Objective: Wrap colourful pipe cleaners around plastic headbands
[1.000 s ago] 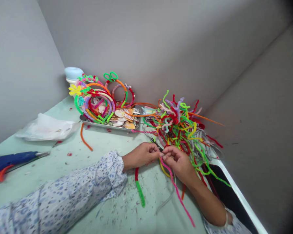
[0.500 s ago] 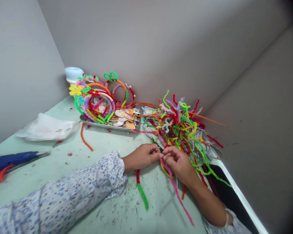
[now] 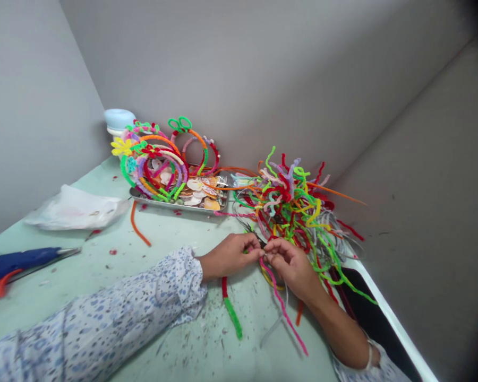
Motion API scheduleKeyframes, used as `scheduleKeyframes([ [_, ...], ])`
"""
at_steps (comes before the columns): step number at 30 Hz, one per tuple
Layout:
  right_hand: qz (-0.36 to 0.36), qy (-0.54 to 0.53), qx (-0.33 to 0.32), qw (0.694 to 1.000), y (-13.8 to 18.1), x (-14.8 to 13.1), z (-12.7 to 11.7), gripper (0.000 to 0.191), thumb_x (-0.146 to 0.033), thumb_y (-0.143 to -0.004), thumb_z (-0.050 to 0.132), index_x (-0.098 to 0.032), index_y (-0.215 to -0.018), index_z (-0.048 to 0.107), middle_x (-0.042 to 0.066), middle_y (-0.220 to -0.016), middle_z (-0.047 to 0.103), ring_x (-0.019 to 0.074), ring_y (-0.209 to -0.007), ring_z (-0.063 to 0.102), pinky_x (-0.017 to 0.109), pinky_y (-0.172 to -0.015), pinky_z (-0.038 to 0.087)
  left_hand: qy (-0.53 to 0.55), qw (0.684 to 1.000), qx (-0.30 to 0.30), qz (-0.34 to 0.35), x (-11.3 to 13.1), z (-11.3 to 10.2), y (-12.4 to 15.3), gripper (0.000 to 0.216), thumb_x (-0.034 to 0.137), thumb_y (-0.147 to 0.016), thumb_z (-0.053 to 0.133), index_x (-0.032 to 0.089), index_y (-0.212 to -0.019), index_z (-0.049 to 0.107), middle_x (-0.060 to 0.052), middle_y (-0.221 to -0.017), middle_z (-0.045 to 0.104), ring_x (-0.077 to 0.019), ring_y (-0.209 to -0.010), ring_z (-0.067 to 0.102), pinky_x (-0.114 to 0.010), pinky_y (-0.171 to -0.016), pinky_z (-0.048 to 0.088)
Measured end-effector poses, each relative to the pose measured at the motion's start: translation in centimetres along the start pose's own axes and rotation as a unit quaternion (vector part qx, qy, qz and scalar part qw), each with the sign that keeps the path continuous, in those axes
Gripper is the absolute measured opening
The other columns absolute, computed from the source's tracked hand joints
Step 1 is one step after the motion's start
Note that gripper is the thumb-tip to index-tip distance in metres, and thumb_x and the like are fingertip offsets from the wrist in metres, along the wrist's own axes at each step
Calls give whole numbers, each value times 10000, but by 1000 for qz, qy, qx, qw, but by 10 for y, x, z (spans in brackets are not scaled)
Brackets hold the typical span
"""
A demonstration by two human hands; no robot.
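A long pink pipe cleaner (image 3: 281, 302) hangs from between my two hands toward the front of the table. My left hand (image 3: 233, 255) is closed, thumb and fingertips pinching at the pipe cleaner's upper end. Right against it, my right hand (image 3: 290, 265) pinches at the same spot with bent fingers. What lies inside the fingertips is mostly hidden. A red and green fuzzy strip (image 3: 231, 313) pokes out below my left hand, and an orange fuzzy end (image 3: 299, 313) shows beside my right wrist; whether they join is hidden. Behind the fingers, a yellow loop (image 3: 269, 278) and a grey strand (image 3: 276, 323) show.
A tangled heap of coloured pipe cleaners (image 3: 295, 201) lies beyond my right hand. A metal tray (image 3: 175, 206) holds shell-like pieces and several fuzzy headbands (image 3: 159, 170). At left are a plastic bag (image 3: 77, 207) and a blue-handled tool (image 3: 24, 260). A dark flat object (image 3: 366, 302) borders the right edge.
The pink pipe cleaner's free end has swung slightly up and left. Both hands stay pinched together at almost the same place.
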State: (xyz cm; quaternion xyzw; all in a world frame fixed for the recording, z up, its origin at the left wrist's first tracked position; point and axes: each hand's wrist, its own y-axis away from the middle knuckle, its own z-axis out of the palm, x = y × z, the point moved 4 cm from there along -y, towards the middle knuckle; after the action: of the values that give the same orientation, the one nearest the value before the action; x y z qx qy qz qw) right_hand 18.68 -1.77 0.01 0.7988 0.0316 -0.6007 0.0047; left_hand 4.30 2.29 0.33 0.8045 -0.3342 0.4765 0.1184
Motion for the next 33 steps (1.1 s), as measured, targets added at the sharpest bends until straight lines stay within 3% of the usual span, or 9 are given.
scheduleKeyframes([
  [13, 0, 36, 14, 999, -1, 6, 0, 108, -251, -768, 563, -183, -850, 569, -14, -701, 585, 115, -593, 522, 220, -533, 391, -155, 988, 13, 15, 0, 2, 1, 203, 343, -843, 466, 184, -880, 587, -7, -710, 617, -125, -615, 522, -217, -569, 336],
  [19, -2, 29, 16, 999, -1, 4, 0, 102, -236, -761, 554, -183, -846, 570, 1, -755, 609, 130, -657, 554, 232, -587, 420, -149, 988, 15, 43, 2, 1, 5, 187, 329, -841, 467, 188, -911, 568, -15, -761, 623, -135, -662, 545, -226, -606, 364],
  [33, 8, 60, 26, 998, -1, 9, -1, 103, -219, -772, 535, -186, -864, 571, -12, -733, 577, 102, -573, 482, 207, -509, 363, -218, 974, 28, 60, 5, 2, 7, 165, 311, -868, 431, 202, -912, 547, -6, -746, 625, -133, -648, 559, -218, -584, 350],
])
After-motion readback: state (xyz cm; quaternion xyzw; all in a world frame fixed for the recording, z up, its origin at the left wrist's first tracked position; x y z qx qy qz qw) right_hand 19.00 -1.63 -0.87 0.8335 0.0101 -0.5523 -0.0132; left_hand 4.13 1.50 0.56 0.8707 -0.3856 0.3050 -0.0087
